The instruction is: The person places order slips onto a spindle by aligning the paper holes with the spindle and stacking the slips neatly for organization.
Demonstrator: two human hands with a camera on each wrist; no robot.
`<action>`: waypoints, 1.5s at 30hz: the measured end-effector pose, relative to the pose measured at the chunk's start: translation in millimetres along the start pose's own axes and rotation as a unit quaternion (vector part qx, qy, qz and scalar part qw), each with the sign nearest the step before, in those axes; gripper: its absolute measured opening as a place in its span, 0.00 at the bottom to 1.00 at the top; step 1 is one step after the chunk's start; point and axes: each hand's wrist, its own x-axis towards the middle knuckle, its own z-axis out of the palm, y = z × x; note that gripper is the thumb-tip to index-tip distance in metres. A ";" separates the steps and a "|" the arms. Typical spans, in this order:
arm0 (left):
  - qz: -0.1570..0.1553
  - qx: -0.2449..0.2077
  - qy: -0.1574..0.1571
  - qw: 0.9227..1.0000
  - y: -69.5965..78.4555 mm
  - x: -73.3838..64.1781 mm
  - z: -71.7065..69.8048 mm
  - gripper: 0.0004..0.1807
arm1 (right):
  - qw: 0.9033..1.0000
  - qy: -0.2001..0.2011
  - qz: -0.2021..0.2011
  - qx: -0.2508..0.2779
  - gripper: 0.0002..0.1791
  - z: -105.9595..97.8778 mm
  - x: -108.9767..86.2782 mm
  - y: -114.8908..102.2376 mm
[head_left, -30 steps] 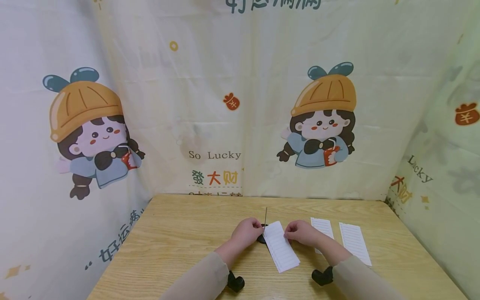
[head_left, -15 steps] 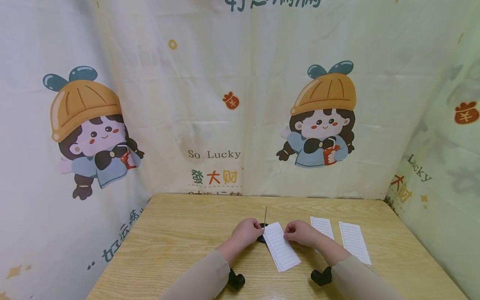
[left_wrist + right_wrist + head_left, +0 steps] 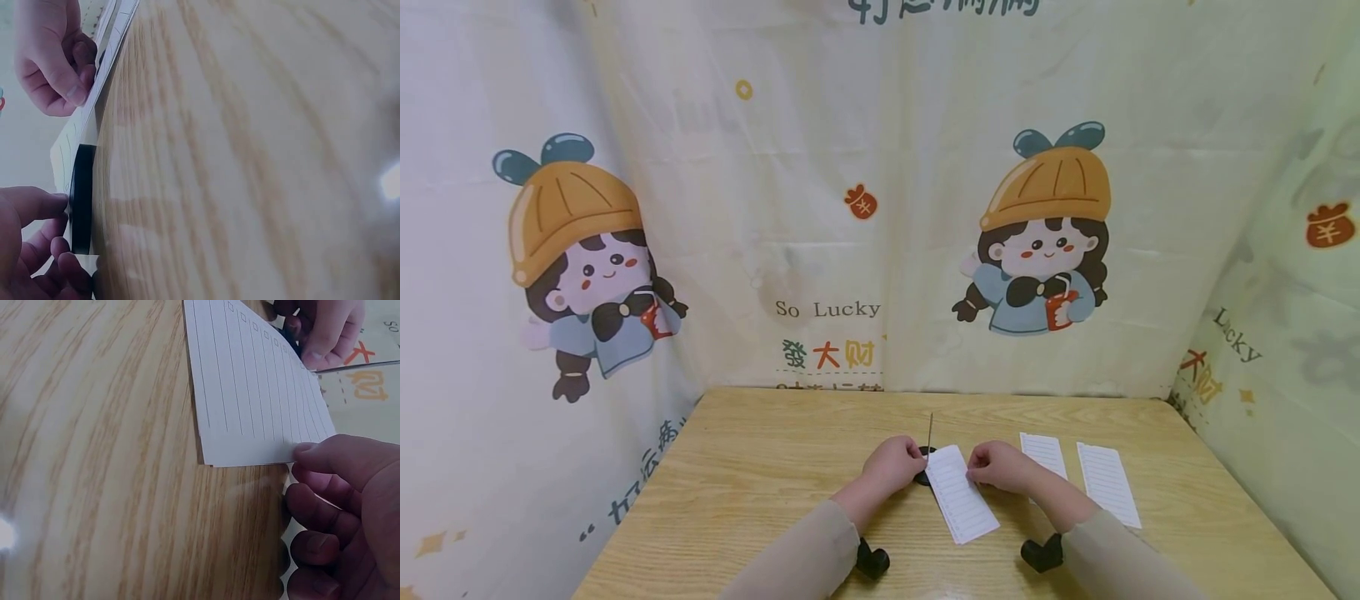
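A slip of lined white paper [image 3: 964, 500], which looks like more than one sheet at its corner in the right wrist view, slants across the middle of the table. My left hand [image 3: 895, 462] pinches its upper left corner, right beside a thin upright spike [image 3: 930, 429]. The spike rises from a round black base [image 3: 922, 479], partly covered by the paper; the base [image 3: 82, 200] shows edge-on in the left wrist view. With thumb and forefinger, my right hand [image 3: 1000, 465] pinches the paper's right edge. Whether the spike goes through the paper cannot be made out.
Two more lined paper slips lie to the right: one [image 3: 1043, 454] is partly hidden by my right forearm, the other [image 3: 1109, 487] lies farther out. The wooden table [image 3: 775, 450] meets a printed curtain [image 3: 917, 250] behind and at both sides.
Both hands keep their hold on the paper in nearly the same place. The paper's top edge sits very slightly lower; the head view has shifted a little.
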 end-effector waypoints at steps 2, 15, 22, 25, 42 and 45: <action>0.002 -0.004 -0.002 1.000 -0.7 -0.2 -0.6 0.10 | 1.000 0.001 0.003 -0.003 0.08 0.9 0.7 0.5; 0.012 -0.050 -0.012 0.999 -10.6 -6.1 -6.3 0.08 | 0.999 0.015 -0.030 -0.001 0.06 -6.3 -6.1 5.0; -0.008 -0.048 -0.023 0.999 -15.9 -6.5 -10.1 0.15 | 0.999 0.034 -0.028 0.008 0.05 -18.8 -13.6 15.4; -0.005 -0.045 -0.030 0.999 -17.8 -6.6 -10.3 0.18 | 0.999 0.042 -0.028 0.000 0.08 -24.6 -16.8 24.2; 0.049 0.004 -0.063 0.997 -18.5 -5.3 -12.5 0.31 | 0.997 0.068 0.010 -0.037 0.28 -64.8 -34.0 73.7; 0.046 -0.001 -0.067 0.997 -19.5 -4.9 -13.3 0.31 | 0.996 0.074 0.021 -0.045 0.29 -69.7 -34.3 82.4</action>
